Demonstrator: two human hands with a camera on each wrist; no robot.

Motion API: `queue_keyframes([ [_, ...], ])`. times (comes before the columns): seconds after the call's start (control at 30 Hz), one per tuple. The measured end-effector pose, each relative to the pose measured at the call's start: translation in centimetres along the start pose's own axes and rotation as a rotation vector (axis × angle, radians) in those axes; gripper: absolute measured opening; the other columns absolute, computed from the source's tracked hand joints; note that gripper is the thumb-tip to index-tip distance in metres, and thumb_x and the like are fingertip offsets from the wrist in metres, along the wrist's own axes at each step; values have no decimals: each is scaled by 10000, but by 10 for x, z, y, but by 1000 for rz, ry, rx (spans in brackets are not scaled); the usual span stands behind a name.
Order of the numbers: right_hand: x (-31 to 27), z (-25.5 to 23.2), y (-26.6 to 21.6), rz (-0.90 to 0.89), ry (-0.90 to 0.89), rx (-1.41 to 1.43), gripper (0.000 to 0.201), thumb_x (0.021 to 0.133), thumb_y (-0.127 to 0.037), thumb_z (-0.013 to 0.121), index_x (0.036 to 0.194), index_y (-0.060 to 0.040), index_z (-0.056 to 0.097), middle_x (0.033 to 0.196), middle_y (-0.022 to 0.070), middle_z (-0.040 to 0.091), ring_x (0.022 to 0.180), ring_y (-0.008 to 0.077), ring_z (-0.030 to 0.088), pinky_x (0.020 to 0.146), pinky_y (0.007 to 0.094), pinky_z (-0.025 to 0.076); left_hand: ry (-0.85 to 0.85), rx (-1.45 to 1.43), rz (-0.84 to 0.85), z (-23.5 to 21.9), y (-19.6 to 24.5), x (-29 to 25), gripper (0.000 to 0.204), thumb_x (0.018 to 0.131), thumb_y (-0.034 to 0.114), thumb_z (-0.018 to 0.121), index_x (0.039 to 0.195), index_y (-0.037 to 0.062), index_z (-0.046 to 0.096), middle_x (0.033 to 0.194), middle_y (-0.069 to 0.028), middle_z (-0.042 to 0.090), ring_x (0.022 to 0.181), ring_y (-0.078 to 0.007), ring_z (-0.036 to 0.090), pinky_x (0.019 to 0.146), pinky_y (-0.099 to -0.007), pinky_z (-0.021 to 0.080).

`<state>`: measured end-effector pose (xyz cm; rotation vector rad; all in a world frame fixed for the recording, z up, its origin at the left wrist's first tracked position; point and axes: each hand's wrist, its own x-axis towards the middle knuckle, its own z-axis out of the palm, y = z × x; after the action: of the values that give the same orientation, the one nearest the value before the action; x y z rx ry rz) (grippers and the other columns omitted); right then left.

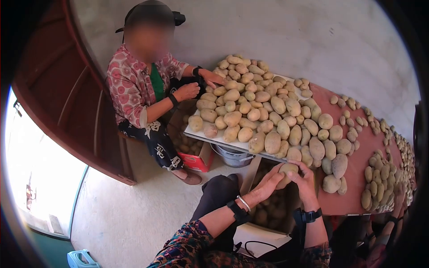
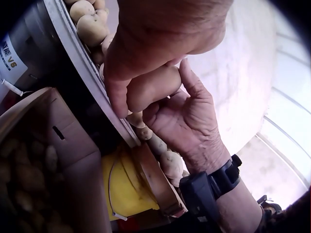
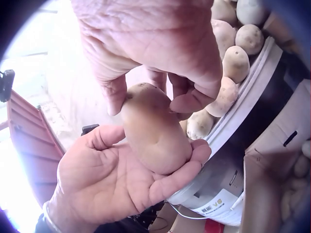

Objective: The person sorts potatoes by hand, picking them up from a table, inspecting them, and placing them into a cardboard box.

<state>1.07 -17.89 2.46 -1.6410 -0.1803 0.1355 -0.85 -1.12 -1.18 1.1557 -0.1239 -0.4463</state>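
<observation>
Both my hands hold one long tan potato (image 1: pixel 287 172) at the near edge of the table. My left hand (image 1: pixel 267 184) cups it from below, palm up, with the fingers curled round its end (image 3: pixel 194 158). From above, my right hand (image 1: pixel 304 181) pinches the same potato (image 3: pixel 154 133) between thumb and fingers. In the left wrist view the potato (image 2: pixel 153 87) sits between the two hands, just beyond the white board's rim (image 2: pixel 92 80). A large heap of potatoes (image 1: pixel 261 111) covers the table right in front of my hands.
A seated person in a patterned shirt (image 1: pixel 134 85) handles potatoes at the heap's far left. Smaller potatoes (image 1: pixel 380 174) lie spread over the red tabletop (image 1: pixel 353 196) at right. Under the table stand an open cardboard box of potatoes (image 1: pixel 270 210), a white bucket (image 1: pixel 232 156) and a red box (image 1: pixel 196 161).
</observation>
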Motion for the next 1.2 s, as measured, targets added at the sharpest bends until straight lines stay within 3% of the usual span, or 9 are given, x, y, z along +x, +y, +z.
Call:
queue_keyframes([
  [0.53,-15,-23,-1,-5,3,-44,416,820,-239,762,1132,10,646,1072,46,634,1017,145,569,927,294,452,-94,-103,-48,8,-24,15,619,944,252,389,1524,82,259,1395,-74,436,1203,-168,481,967,-350,454],
  [0.67,-11,-22,5,-75,-23,-22,351,825,-190,734,1112,-1,662,1078,74,654,1036,169,598,936,309,463,-37,-35,18,10,-23,16,586,928,221,421,1494,90,345,1338,-69,502,1119,-174,556,908,-359,505],
  [0.7,-12,-23,6,-109,-46,-45,335,836,-189,719,1113,-9,669,1086,84,670,1028,162,607,937,310,469,41,-50,59,14,-22,13,542,901,217,475,1412,38,462,1114,-38,609,942,-109,565,791,-260,477],
  [0.77,-11,-23,13,-48,-5,-102,389,862,-286,689,1142,-18,661,1108,88,678,1048,161,606,947,321,469,95,1,20,16,-22,13,475,913,213,463,1360,57,502,1120,-40,625,964,-126,609,795,-312,523],
  [0.87,-8,-24,30,-3,61,-90,475,874,-403,674,1147,-14,655,1095,124,686,1033,184,609,935,343,474,51,-29,33,11,-29,21,560,969,363,435,1450,83,379,1366,-108,483,1164,-226,554,824,-377,547],
  [0.9,-6,-24,30,-26,94,-136,516,865,-439,673,1144,-5,654,1078,127,684,1025,185,610,933,341,473,82,72,67,12,-30,23,601,975,543,410,1412,130,400,1285,-74,543,1088,-224,590,766,-341,542],
  [1.0,-20,-30,17,-32,70,-11,611,833,-524,672,1127,11,652,1044,132,672,996,192,604,901,341,466,52,145,14,29,-19,22,600,972,547,426,1385,111,409,1135,-58,576,790,-179,611,572,-263,467],
  [1.07,-27,-38,16,-23,95,-39,596,835,-503,670,1122,18,647,1027,128,674,981,192,608,901,344,468,-28,104,-58,29,-18,24,731,939,533,506,1494,102,308,1350,-90,475,1046,-203,570,681,-320,537],
  [1.2,-32,-49,16,4,135,2,563,841,-471,668,1113,20,644,1009,135,675,964,196,614,894,342,474,-51,33,-46,46,-20,23,670,958,450,474,1501,102,293,1369,-93,463,1070,-209,563,725,-345,536],
])
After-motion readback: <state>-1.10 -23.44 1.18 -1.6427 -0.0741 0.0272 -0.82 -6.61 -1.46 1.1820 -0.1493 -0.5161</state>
